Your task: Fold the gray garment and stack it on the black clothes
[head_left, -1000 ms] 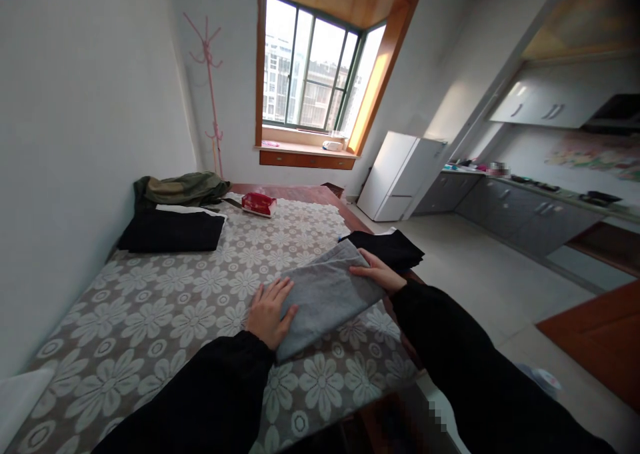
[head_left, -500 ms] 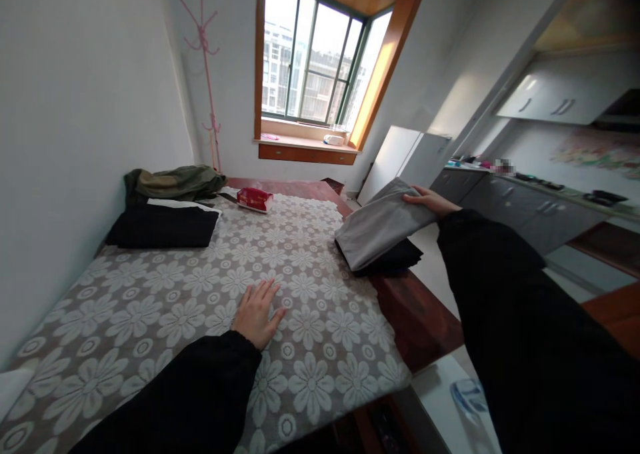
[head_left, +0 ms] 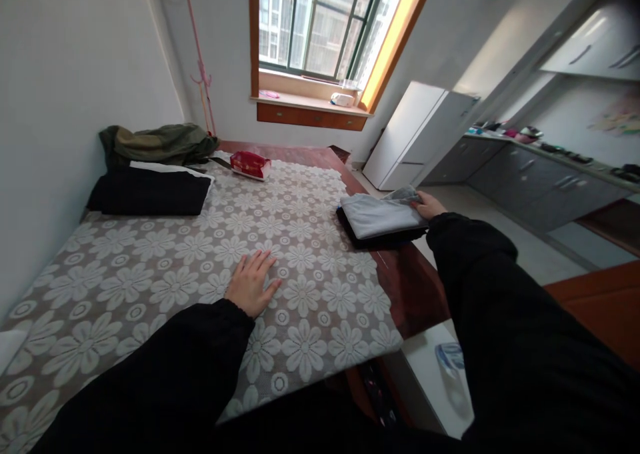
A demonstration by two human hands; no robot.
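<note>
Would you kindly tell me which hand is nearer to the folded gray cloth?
Right. The right hand holds the folded gray cloth by its right end; the left hand rests on the flowered cover, apart from the gray cloth, to its left.

A dark reddish-brown wooden table is spread with a grey-brown tablecloth with white lace flowers, on which the left hand lies flat, fingers spread. Beyond the hand sits a red soft-sided packet; off to the hand's left lie a folded black fabric bundle and, farther back, a crumpled olive-green fabric heap. Ahead and to the hand's right, a flat black folded cloth straddles lace and bare wood.
</note>
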